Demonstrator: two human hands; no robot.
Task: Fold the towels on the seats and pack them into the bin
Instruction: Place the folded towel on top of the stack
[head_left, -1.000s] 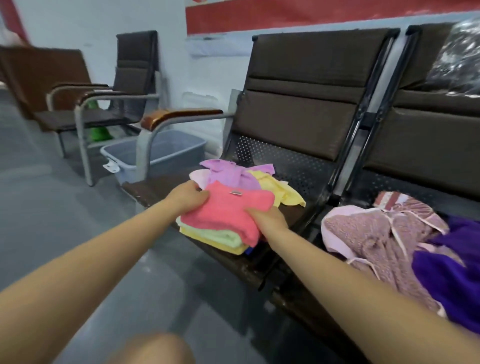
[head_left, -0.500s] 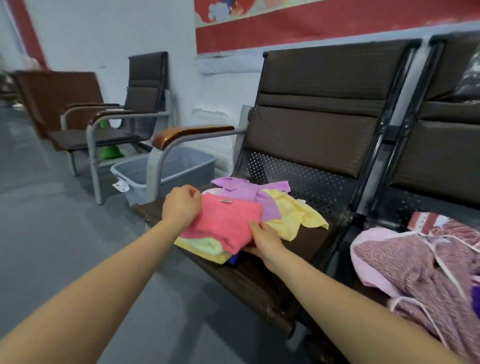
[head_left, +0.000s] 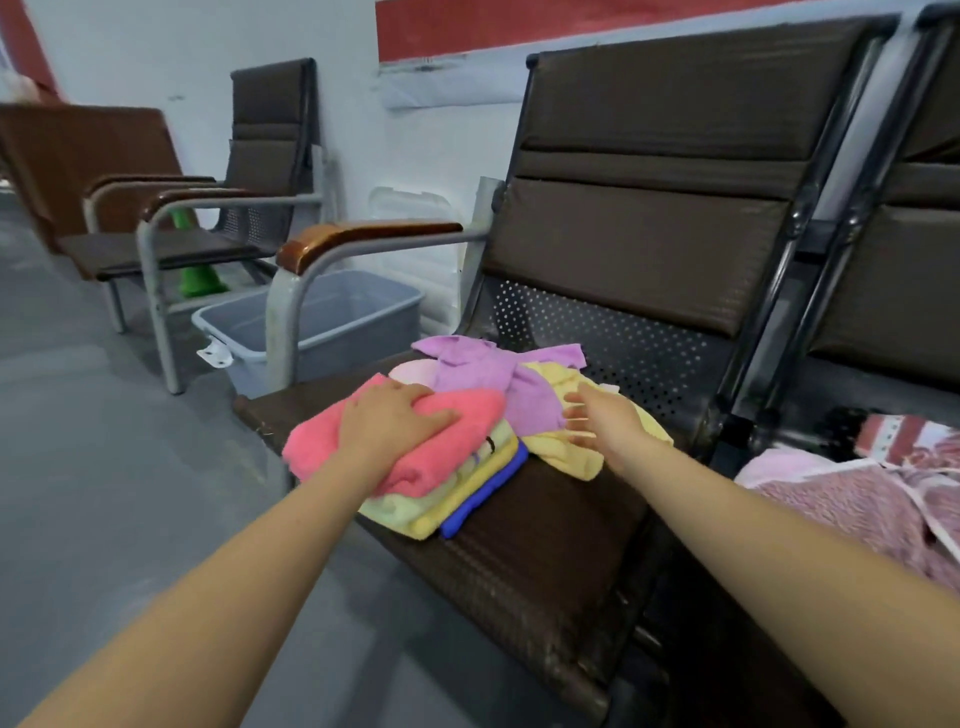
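Left grip lies flat, fingers relaxed, pressing the folded pink towel that tops the stack on the surface. Right grip hovers wide, fingers spread, holding nothing, just beside the purple cloth and over the yellow cloth. Beyond the left grip, a grey tub sits on the floor, its inside partly hidden.

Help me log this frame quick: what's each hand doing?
Left hand: open, pressing on the pink towel.
Right hand: open, holding nothing.
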